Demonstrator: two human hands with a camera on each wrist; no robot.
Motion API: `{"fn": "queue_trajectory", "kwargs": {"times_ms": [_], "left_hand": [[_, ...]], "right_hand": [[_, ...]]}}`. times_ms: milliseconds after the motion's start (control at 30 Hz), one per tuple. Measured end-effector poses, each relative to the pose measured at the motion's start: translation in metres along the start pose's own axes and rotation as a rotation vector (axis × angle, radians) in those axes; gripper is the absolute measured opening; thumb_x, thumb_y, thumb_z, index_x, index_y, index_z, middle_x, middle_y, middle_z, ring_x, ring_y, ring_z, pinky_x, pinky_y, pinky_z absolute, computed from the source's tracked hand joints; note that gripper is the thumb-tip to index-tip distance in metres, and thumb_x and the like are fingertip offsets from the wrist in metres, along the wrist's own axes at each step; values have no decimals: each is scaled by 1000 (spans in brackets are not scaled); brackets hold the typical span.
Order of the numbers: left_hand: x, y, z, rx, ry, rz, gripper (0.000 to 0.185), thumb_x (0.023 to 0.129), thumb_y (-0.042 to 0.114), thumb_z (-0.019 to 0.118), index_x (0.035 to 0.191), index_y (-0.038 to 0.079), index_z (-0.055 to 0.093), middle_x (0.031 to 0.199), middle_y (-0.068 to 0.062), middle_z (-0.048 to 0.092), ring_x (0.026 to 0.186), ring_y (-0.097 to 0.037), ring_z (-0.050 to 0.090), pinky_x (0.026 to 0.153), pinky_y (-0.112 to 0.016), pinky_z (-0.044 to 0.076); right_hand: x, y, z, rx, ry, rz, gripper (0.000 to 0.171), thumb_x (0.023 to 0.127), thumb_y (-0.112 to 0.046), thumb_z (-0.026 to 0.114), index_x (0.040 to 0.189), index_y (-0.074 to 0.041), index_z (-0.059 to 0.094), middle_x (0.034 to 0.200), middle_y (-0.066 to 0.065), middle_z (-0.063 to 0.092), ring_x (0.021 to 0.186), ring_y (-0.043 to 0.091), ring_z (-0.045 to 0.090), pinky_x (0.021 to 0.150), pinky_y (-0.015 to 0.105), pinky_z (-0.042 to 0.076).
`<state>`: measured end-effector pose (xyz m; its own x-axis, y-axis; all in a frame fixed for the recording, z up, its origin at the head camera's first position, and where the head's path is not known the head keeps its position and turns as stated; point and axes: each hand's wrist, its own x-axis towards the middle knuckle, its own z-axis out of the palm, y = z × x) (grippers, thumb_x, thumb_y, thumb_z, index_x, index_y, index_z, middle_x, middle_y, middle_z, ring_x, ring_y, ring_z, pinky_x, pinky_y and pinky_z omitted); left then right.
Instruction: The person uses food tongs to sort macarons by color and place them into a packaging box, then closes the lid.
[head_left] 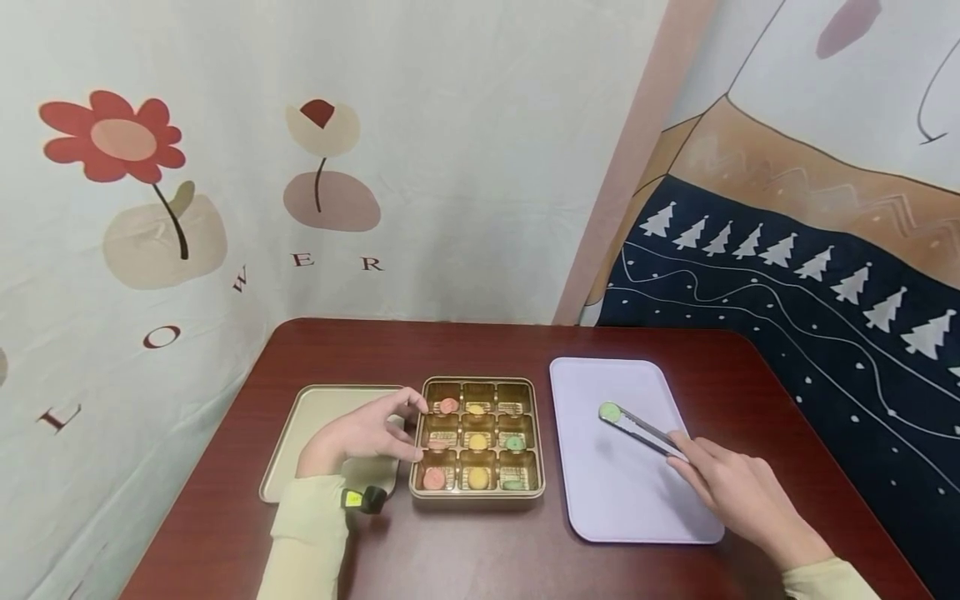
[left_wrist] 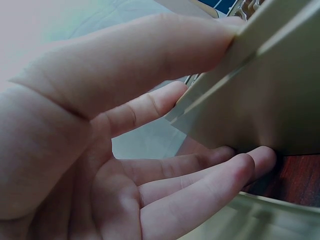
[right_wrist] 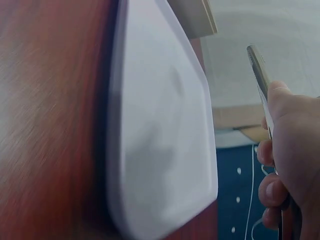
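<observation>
A gold-lined square tin (head_left: 480, 500) with nine compartments stands mid-table. Its left column holds round pink pieces (head_left: 434, 478), its middle column yellow ones (head_left: 477, 478). Green pieces (head_left: 515, 443) lie in two right-column compartments; the far right one shows only gold lining. My left hand (head_left: 367, 435) touches the tin's left edge with thumb and index finger, other fingers loosely extended below in the left wrist view. My right hand (head_left: 738, 487) grips metal tongs (head_left: 647, 434) above the lilac tray (head_left: 600, 508). A round green piece (head_left: 611, 412), perhaps a macaron, sits in the tongs' tip.
A cream rectangular lid or tray (head_left: 300, 425) lies left of the tin, partly under my left hand and sleeve. The dark red wooden table (head_left: 465, 558) has rounded far corners. Behind it hang a flower-printed cloth (head_left: 465, 167) and a dark blue tree-patterned one (head_left: 750, 283).
</observation>
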<state>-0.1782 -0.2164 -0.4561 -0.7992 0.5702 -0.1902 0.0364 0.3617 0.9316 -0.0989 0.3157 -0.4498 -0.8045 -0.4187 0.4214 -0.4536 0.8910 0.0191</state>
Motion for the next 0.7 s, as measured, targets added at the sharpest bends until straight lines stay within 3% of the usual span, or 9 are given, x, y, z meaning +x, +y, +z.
{"fn": "queue_trajectory", "kwargs": {"times_ms": [200,300,467,700], "left_hand": [[0,0,0,17,11,-7,58,83,4,86,127,5,47,131,-29,50,97,-31,74,81,-43,63],[-1,-1,0,15,9,-6,58,84,3,86,127,4,48,132,-29,50,97,-32,74,82,-43,63],[-1,-1,1,26,23,-20,58,83,5,87,127,6,48,132,-29,50,98,-31,73,81,-43,63],[-2,1,1,38,28,-20,58,84,5,87,127,7,48,133,-29,49,100,-32,73,82,-44,63]], "right_hand": [[27,-13,13,29,-34,-29,43,87,-29,84,126,-16,72,88,1,74,60,9,57,49,30,49],[40,-19,21,42,-3,-83,43,87,-29,84,126,-16,72,92,3,76,60,12,62,49,31,50],[60,-28,35,64,74,-184,44,86,-28,85,126,-15,71,89,4,75,59,17,65,47,34,50],[82,-38,48,80,77,-239,40,92,-29,80,126,-12,71,86,4,72,60,20,66,49,39,53]]}}
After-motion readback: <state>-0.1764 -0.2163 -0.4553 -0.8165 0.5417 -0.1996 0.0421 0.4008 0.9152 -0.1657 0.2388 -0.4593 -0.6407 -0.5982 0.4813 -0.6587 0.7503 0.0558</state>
